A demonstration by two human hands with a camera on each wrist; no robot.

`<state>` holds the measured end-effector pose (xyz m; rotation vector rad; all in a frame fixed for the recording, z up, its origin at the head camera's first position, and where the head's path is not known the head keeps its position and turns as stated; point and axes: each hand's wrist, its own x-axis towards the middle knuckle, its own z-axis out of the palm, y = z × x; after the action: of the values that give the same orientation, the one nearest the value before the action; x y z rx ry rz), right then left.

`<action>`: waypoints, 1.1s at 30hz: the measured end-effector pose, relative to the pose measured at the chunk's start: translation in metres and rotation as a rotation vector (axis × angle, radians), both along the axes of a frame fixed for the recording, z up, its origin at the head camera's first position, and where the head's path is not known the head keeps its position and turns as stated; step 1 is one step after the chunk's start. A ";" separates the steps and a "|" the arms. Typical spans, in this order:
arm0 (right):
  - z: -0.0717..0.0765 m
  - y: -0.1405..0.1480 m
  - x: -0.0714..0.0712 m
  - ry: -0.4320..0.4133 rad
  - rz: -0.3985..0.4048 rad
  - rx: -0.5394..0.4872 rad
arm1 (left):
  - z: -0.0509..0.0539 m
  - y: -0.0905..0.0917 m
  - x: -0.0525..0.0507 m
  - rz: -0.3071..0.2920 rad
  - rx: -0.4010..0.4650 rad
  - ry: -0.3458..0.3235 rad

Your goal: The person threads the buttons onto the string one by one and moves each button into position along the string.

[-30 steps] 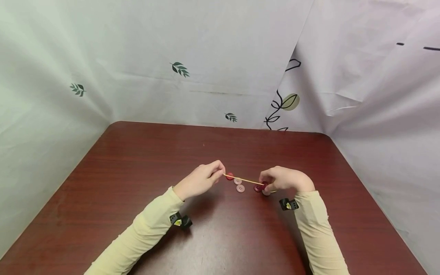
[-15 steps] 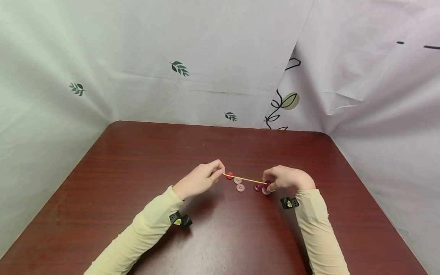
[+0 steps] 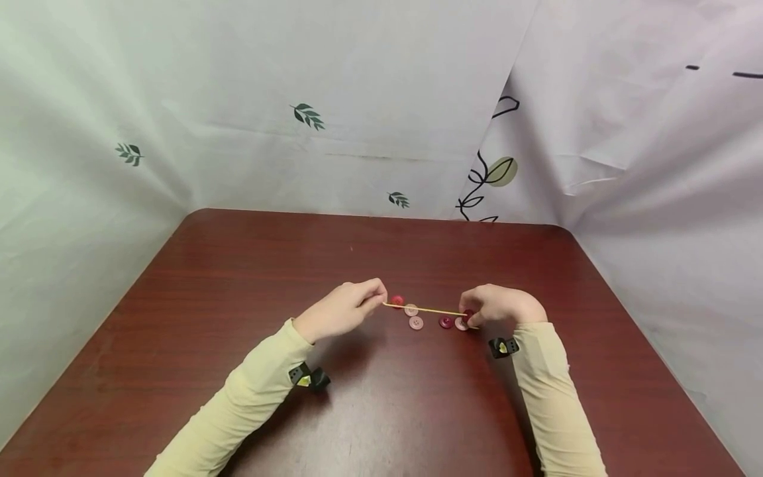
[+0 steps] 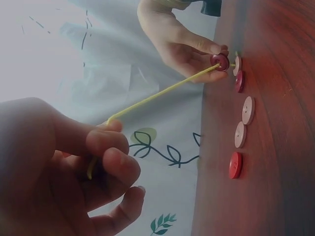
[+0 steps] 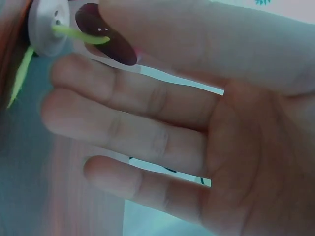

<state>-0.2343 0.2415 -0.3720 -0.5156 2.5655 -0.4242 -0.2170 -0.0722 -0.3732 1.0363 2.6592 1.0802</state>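
Note:
A yellow string [image 3: 426, 310] runs taut between the hands. My left hand [image 3: 342, 310] pinches its left end; in the left wrist view a short tail hangs below the fingers. My right hand [image 3: 497, 306] pinches a dark red button [image 4: 219, 62] threaded on the string. Beside it, a pale pink button [image 5: 48, 24] has the string through a hole, its tail hanging beyond. Under and near the string lie a bright red button [image 4: 236, 165], two pink buttons [image 4: 248, 110] [image 4: 240, 134] and another dark red button [image 4: 239, 81].
The reddish-brown wooden table [image 3: 286, 252] spreads around the hands. White cloth [image 3: 369, 79] with leaf prints hangs behind the table and along both sides. Each wrist carries a small black camera.
My right hand has moved slightly to the right along with the dark red button, away from the one lying on the table. My left hand still pinches the string, nearly unmoved.

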 end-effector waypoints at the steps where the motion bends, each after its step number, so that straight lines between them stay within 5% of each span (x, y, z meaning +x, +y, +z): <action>1: -0.001 0.000 -0.001 -0.004 0.001 -0.002 | 0.000 0.000 0.000 -0.006 -0.001 0.004; 21: -0.004 0.007 -0.003 -0.036 -0.019 -0.075 | 0.003 -0.005 -0.003 -0.068 -0.085 0.004; 33: 0.026 -0.009 0.013 0.301 0.184 -0.138 | 0.006 -0.005 -0.001 -0.051 -0.017 0.016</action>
<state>-0.2209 0.2326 -0.3463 -0.9202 2.7514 -0.4918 -0.2183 -0.0776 -0.3674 1.1080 2.6341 1.0424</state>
